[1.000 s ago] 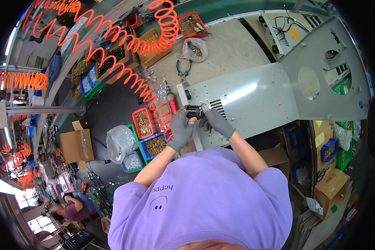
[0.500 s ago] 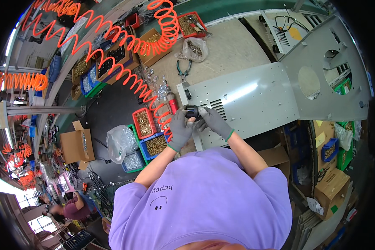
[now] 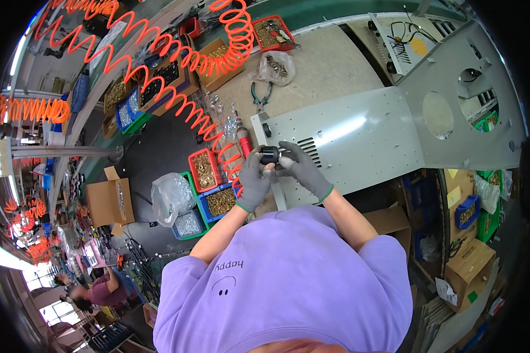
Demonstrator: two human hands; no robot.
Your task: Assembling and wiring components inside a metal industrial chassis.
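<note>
A: Grip?
B: Grey-gloved left hand (image 3: 254, 182) pinches shiny black cylinder (image 3: 269, 155); grey-gloved right hand (image 3: 303, 169) at its end, closure unclear.
A: Progress?
B: Looks mid-handling: cylinder between hands, near slotted grey metal panel (image 3: 359, 141); remainder unclear.

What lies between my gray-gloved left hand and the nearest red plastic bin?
The head view shows orange coiled hose between left hand and bin.

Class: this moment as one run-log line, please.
left hand: holding black cylinder; right hand: at its right end; gray panel: near both hands; red tool: left of panel
</note>
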